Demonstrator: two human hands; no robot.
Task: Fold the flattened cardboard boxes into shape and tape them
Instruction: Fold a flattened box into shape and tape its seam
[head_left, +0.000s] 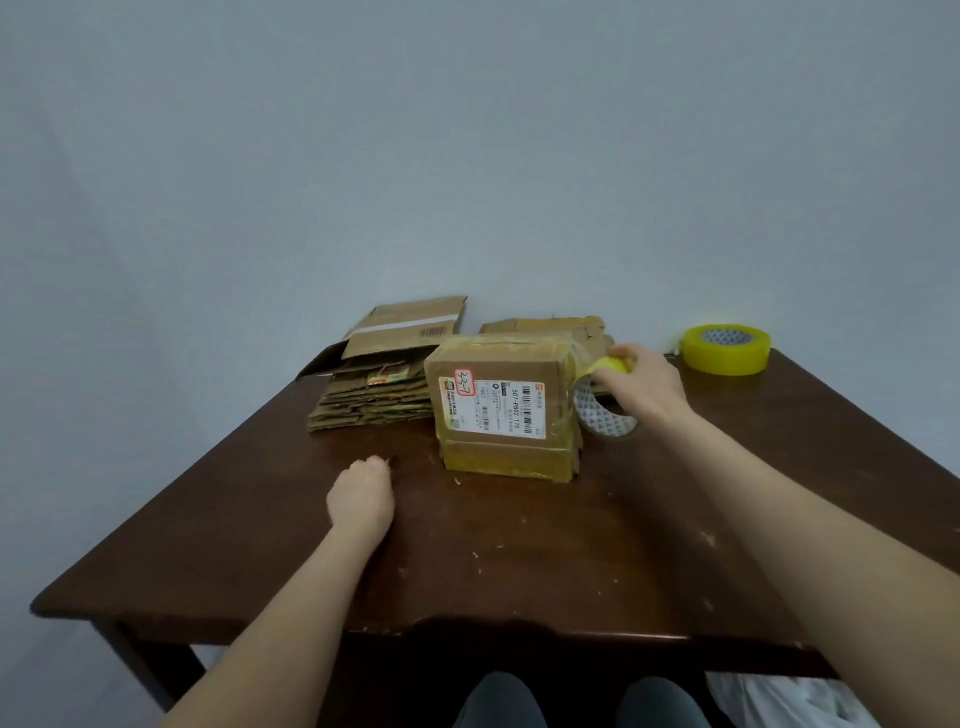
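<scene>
Taped box (501, 410) stood mid-table (519, 545).
The right hand (647, 387) gripped a tape roll (605, 415) just beside its right side; the left hand (361, 493) rested clenched on the table, holding nothing. The flat boxes (371, 400) lay stacked behind.

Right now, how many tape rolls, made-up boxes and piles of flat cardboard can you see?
Tape rolls: 2
Made-up boxes: 1
Piles of flat cardboard: 2
Total: 5
</scene>
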